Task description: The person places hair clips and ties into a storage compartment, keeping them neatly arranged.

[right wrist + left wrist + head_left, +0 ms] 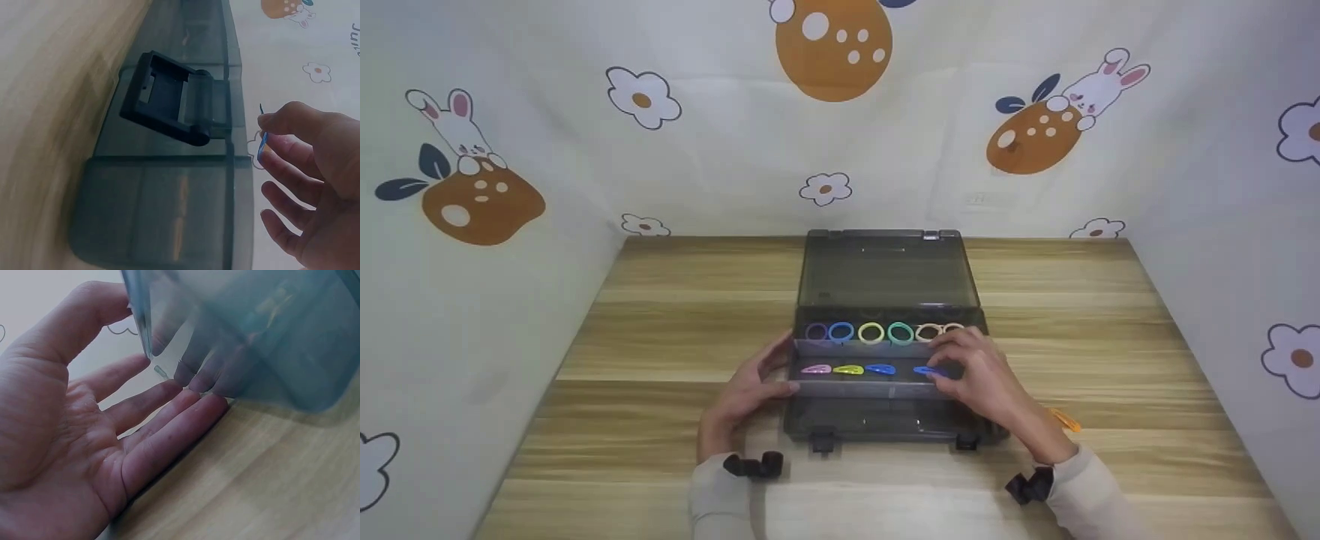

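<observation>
A smoky see-through plastic box (pixel 885 433) lies with its lid raised and dividers inside. In its middle row are a pink hair clip (pixel 816 370), a yellow-green hair clip (pixel 849 370) and a blue hair clip (pixel 880 369). Thumb and fingers of my right hand (pixel 986 379) pinch another blue hair clip (pixel 262 147) over the right end of that row. My left hand (pixel 742 396) touches the box's left side, its fingers extended along the wall and the thumb at the edge.
Several coloured rings, among them a green ring (pixel 900 343), stand in the back row. An orange hair clip (pixel 1065 420) lies on the wooden table (pixel 660 330), partly behind my right wrist. Black latches (pixel 823 442) hang at the box's front. Patterned cloth surrounds the table.
</observation>
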The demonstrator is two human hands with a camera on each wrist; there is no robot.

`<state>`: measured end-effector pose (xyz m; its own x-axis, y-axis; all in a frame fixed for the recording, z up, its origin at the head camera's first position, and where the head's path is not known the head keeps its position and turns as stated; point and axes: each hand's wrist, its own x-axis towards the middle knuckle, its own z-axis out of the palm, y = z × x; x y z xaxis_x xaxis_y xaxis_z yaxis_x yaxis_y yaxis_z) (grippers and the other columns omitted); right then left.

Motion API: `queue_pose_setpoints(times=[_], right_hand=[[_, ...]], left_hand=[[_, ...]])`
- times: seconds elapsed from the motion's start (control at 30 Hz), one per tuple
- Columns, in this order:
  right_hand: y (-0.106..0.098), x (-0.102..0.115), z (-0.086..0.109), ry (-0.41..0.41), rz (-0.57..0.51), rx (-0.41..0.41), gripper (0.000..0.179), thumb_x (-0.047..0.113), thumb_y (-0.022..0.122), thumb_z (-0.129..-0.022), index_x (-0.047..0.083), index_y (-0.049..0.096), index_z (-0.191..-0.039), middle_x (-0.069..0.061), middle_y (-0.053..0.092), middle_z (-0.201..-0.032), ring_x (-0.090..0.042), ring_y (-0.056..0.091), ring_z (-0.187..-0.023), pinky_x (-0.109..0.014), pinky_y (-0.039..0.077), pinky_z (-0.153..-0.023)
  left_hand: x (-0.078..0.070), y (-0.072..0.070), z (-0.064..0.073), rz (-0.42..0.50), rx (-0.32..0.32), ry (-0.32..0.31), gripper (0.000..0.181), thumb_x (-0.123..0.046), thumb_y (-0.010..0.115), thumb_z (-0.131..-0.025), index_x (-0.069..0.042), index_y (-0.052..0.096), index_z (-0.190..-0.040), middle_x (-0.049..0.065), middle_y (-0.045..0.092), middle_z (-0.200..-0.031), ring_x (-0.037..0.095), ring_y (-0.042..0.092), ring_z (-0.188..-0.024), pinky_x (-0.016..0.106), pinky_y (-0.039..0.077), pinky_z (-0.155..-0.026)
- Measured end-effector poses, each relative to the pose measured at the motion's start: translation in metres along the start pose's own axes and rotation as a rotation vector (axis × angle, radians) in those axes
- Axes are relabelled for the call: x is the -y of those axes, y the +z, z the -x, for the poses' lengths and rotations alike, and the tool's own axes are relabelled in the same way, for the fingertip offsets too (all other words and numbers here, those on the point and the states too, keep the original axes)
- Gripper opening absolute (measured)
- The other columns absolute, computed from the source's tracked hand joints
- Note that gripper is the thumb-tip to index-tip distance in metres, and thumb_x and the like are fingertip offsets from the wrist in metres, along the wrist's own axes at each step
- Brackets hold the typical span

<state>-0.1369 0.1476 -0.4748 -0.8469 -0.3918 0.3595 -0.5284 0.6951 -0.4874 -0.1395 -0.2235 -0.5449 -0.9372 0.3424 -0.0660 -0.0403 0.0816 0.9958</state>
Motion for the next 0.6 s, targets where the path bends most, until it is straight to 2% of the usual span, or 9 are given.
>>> queue_pose_setpoints(times=[0.17,0.33,0.6], right_hand=[[0.007,0.002,-0.010,-0.004,0.017,0.045,0.011,0.013,0.086,-0.074,0.012,0.078,-0.082,-0.003,0.071,-0.111,-0.027,0.059,-0.108,-0.048,0.048,-0.092],[0.013,0.001,-0.020,0.032,-0.026,0.104,0.010,0.013,0.085,-0.076,0.010,0.078,-0.083,-0.006,0.071,-0.112,-0.028,0.059,-0.111,-0.052,0.046,-0.098],[0.024,-0.006,-0.027,0.017,0.010,0.103,0.011,0.010,0.085,-0.073,0.009,0.078,-0.081,-0.008,0.073,-0.111,-0.033,0.060,-0.109,-0.054,0.045,-0.097]], left_hand=[[-0.001,-0.001,-0.001,0.003,0.001,-0.008,0.093,-0.010,0.078,-0.082,-0.009,0.026,-0.159,0.018,0.039,-0.159,0.036,0.036,-0.148,0.049,0.028,-0.124],[0.001,-0.002,-0.001,0.009,0.008,-0.003,0.092,-0.010,0.078,-0.083,-0.012,0.027,-0.159,0.016,0.039,-0.159,0.034,0.037,-0.148,0.048,0.028,-0.123],[0.002,-0.002,-0.001,0.009,0.022,0.016,0.092,-0.011,0.078,-0.083,-0.014,0.027,-0.159,0.014,0.039,-0.160,0.034,0.038,-0.147,0.049,0.029,-0.123]])
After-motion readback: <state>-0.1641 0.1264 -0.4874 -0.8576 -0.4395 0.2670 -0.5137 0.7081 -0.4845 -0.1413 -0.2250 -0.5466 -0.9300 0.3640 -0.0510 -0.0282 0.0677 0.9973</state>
